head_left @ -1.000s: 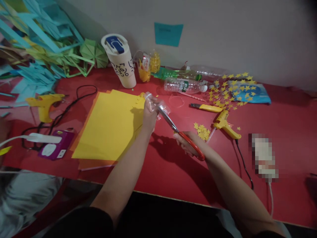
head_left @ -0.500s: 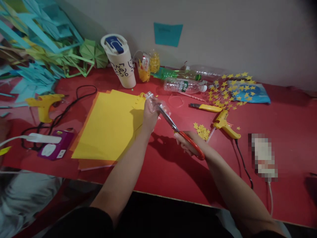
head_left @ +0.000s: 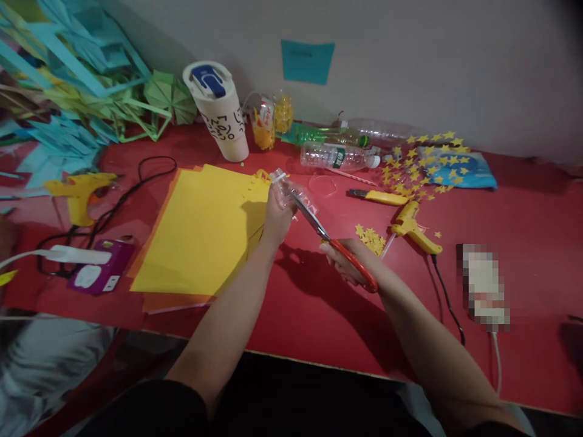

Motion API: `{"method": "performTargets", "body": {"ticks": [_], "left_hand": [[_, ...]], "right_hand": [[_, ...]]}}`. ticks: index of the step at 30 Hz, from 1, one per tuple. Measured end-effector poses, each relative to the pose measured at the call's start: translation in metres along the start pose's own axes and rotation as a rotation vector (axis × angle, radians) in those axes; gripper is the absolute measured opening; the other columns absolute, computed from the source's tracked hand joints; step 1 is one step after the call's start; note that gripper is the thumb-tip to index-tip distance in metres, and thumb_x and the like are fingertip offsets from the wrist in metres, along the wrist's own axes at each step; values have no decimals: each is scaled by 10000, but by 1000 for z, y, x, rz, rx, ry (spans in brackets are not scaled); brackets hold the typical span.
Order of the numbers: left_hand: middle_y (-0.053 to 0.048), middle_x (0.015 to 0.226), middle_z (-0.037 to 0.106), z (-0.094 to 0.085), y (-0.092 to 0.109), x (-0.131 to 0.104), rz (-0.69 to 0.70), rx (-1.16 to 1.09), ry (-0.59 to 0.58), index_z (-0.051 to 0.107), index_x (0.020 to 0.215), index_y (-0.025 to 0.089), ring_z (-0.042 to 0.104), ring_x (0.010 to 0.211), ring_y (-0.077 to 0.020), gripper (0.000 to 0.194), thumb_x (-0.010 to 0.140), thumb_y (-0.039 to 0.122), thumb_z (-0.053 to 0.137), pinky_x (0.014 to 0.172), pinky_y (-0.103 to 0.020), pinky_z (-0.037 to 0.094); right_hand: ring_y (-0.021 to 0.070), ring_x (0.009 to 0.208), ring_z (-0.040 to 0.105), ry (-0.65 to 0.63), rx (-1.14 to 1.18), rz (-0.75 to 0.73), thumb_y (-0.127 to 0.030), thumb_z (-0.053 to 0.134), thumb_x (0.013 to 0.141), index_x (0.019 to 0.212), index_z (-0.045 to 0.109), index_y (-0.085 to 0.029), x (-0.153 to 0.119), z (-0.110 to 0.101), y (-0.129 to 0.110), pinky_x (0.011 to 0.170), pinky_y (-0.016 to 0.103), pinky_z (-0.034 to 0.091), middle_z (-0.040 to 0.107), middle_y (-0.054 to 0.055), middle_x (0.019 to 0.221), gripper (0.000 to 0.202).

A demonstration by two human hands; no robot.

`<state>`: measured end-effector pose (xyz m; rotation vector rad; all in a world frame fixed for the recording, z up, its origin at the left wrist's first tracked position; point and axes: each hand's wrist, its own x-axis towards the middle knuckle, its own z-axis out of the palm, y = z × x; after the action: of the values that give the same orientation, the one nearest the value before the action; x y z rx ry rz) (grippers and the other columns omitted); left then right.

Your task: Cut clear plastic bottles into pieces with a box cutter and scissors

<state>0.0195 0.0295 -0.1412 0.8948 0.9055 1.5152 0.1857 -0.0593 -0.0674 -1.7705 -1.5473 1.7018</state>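
Note:
My left hand [head_left: 279,212] is closed around a piece of clear plastic bottle [head_left: 306,197] with a white ring at its neck. In my right hand [head_left: 346,261] are scissors [head_left: 323,233] with red handles, their blades pointing up and left. The blade tips reach the clear plastic beside my left fingers; whether they are cutting into it I cannot tell. Under and left of my left wrist lies a stack of yellow sheets [head_left: 200,230] over orange ones. A small pile of yellow paper stars [head_left: 371,240] lies just beyond my right hand.
A yellow glue gun [head_left: 415,229] and a utility knife [head_left: 380,197] lie to the right, near a charging phone [head_left: 485,285]. A white tumbler [head_left: 221,118] and plastic bottles [head_left: 337,156] line the wall. At left are another glue gun [head_left: 79,194] and a purple power strip [head_left: 100,267].
Almost nothing differs. The view has shifted very slightly, and the scissors and plastic piece stay nearly in place, with the blades a little lower against the plastic.

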Motion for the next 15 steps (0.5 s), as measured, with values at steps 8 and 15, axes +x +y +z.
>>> {"method": "performTargets", "body": {"ticks": [8, 15], "left_hand": [[25, 873, 614, 1, 0, 1, 28, -5, -3, 554, 946, 273, 600, 801, -134, 414, 646, 105, 785, 806, -321, 501], [3, 881, 643, 6, -3, -4, 26, 64, -47, 557, 917, 259, 626, 844, -162, 435, 614, 198, 863, 807, -330, 511]], "right_hand": [[78, 296, 372, -7, -2, -11, -759, 588, 737, 647, 433, -236, 1, 0, 2, 352, 223, 342, 358, -102, 396, 552], [73, 315, 372, 7, 40, -41, -691, 550, 799, 690, 456, -230, -3, 0, -2, 389, 235, 357, 366, -107, 428, 483]]}}
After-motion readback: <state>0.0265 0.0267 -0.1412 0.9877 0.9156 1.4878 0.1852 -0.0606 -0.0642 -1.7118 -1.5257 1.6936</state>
